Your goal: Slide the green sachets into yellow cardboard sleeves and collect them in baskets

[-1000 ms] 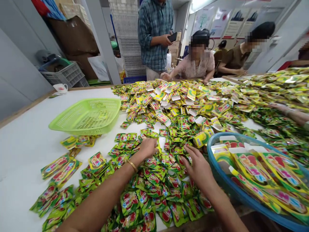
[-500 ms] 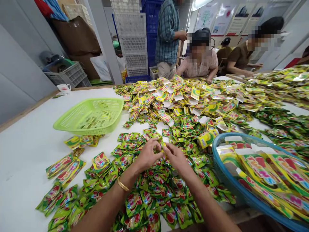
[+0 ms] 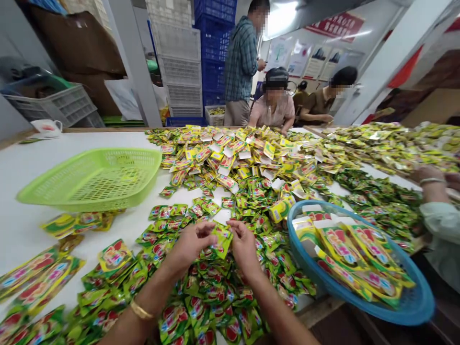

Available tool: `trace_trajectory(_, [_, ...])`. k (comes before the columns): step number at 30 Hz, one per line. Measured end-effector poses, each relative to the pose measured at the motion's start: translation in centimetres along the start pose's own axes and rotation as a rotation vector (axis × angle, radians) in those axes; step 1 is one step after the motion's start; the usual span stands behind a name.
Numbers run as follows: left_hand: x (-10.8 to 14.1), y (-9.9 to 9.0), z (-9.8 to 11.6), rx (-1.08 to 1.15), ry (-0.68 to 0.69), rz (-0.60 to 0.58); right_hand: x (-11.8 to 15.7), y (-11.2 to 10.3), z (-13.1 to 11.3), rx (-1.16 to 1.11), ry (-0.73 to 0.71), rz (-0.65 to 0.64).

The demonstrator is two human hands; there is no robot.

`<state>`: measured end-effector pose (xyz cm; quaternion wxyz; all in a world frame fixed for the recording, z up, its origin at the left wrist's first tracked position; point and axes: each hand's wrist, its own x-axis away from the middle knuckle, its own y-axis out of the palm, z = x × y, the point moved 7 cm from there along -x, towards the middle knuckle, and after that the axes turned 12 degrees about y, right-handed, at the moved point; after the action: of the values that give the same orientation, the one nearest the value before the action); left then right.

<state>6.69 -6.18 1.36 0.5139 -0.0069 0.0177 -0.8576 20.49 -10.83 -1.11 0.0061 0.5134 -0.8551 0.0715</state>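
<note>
The left hand (image 3: 196,242) and the right hand (image 3: 243,244), fingers nearly closed, pinch a green packet (image 3: 222,239) between them, above the heap of packets (image 3: 215,287). The blue basket (image 3: 419,297) of boxes sits on the right, the green basket (image 3: 86,191) on the left.

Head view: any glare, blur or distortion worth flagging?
Head view: ceiling light blown out to white; glints on the yellow packs at far right; left post slants, looks like wide-angle distortion; held packet looks soft, print unreadable.
</note>
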Motion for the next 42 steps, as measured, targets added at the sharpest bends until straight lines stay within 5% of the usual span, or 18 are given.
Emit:
trace_trajectory(6, [0.2, -0.2, 0.4, -0.433, 0.185, 0.007, 1.1, 1.2, -1.2, 0.077, -0.08, -0.128])
trace_trajectory(12, [0.9, 0.7, -1.3, -0.125, 0.134, -0.068, 2.9, 1.8, -2.7, 0.223, -0.256, -0.181])
trace_trajectory(14, [1.2, 1.0, -2.5, -0.031, 0.069, -0.077, 2.7, 0.9, -3.9, 0.352, -0.364, -0.077])
trace_trajectory(17, [1.4, 0.0, -4.3, -0.002, -0.002, 0.061, 0.7, -2.5, -5.7, 0.661, -0.457, 0.304])
trace_trajectory(20, [1.5, -0.6, -5.1, 0.114, -0.005, 0.132, -2.7, -6.3, -5.7, 0.985, -0.362, 0.669])
trace_trajectory(22, [1.7, -0.8, -5.1, 0.23, -0.013, 0.16, -5.0, -7.8, -4.9, 1.054, -0.291, 0.723])
trace_trajectory(29, [2.5, -1.3, -4.7, 0.667, -0.135, 0.302, -6.4, -8.2, -4.2, 1.066, -0.255, 0.566])
trace_trajectory(33, [2.2, -1.8, -5.0, 0.796, -0.136, 0.35, -2.2, -6.6, -7.5, 0.933, -0.479, 0.478])
trace_trajectory(36, [2.1, -2.5, -4.9, 0.806, -0.113, 0.373, 1.5, -4.0, -8.5, 0.672, -0.663, 0.293])
trace_trajectory(39, [1.8, -3.8, -4.2, 0.761, -0.049, 0.399, 2.2, -1.2, -5.5, 0.561, -0.567, 0.025])
trace_trajectory(42, [1.6, -5.4, -3.7, 0.662, 0.018, 0.449, 1.7, 0.1, -1.7, 0.621, -0.467, -0.098])
